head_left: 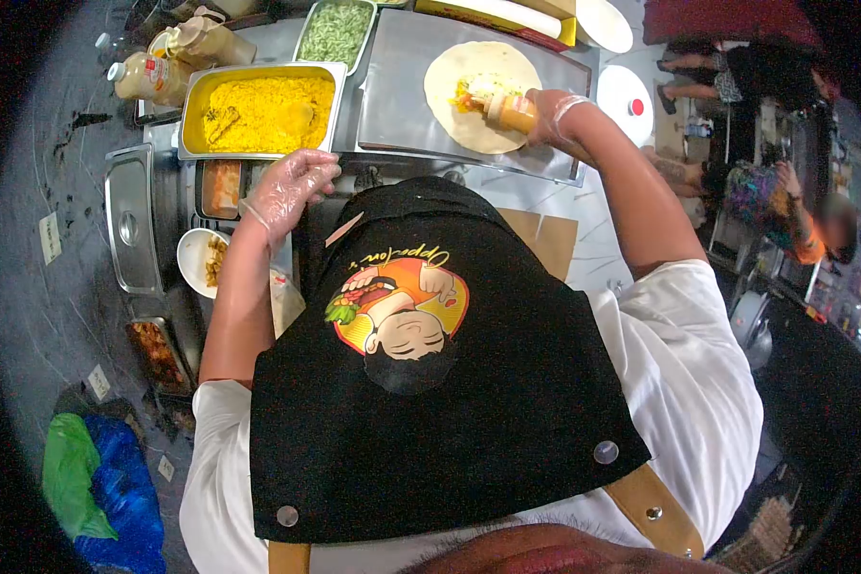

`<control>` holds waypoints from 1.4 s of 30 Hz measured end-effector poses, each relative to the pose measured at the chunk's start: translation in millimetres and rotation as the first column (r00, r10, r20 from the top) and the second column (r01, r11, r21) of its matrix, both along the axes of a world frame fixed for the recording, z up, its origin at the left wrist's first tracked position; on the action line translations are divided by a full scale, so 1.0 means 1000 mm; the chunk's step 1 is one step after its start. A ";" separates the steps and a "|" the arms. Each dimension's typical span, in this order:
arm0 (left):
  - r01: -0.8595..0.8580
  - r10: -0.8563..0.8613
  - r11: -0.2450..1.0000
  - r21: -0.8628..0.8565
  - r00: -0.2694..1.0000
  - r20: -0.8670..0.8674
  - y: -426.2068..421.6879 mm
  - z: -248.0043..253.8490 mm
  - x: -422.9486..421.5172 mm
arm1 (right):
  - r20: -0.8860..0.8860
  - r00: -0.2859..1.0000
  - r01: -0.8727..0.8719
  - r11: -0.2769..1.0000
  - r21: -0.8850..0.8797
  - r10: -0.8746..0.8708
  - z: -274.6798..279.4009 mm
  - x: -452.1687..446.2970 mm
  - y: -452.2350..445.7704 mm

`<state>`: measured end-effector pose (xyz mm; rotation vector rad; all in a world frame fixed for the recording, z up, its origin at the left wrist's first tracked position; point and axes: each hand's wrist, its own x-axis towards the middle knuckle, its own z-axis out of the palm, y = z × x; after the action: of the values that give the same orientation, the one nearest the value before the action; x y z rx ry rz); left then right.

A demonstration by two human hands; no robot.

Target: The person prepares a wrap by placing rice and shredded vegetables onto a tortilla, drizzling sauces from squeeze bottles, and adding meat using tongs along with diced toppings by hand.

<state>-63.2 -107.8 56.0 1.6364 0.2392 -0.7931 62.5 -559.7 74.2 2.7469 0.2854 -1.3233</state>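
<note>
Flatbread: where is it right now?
In the head view, the flatbread lies on the metal sheet near the top, just right of centre, by the right hand.

Round, pale, thin flatbread point(488, 59), flat and open; loose yellow-and-white filling point(474, 88) heaped on its middle. Orange cylindrical container with paler band point(518, 116), held tilted over flatbread, end at filling. Rectangular silver metal pan point(249, 154), level, left of flatbread, full of grainy yellow food point(268, 110).

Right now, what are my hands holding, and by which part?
Your right hand holds an orange container, gripped at the end away from the filling. Your left hand is at the metal tray; whether it grips the rim isn't clear.
</note>
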 end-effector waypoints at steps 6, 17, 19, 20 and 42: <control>-0.021 0.020 0.999 -0.030 0.999 -0.030 0.005 -0.006 -0.003 | 0.025 1.000 0.000 1.000 0.006 0.000 -0.008 0.017 -0.014; -0.071 0.070 0.997 -0.030 0.996 -0.054 0.000 -0.003 -0.004 | 0.030 0.999 -0.018 1.000 -0.021 0.019 0.003 0.014 -0.023; -0.062 0.060 0.998 -0.034 0.997 -0.046 0.000 -0.004 -0.003 | -0.063 0.997 -0.035 0.999 -0.012 0.034 0.001 0.013 -0.027; -0.057 0.056 0.998 -0.031 0.998 -0.042 0.000 -0.005 -0.002 | -0.109 0.993 -0.043 0.999 -0.007 0.042 0.000 0.013 -0.030; -0.001 0.001 1.000 0.002 0.999 -0.048 -0.015 0.006 0.005 | -0.047 0.998 0.020 0.985 -0.172 -0.028 -0.001 0.005 -0.065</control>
<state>-58.1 -122.3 61.8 1.6205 0.2749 -0.8316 67.8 -625.0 73.6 2.5867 0.1350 -1.3548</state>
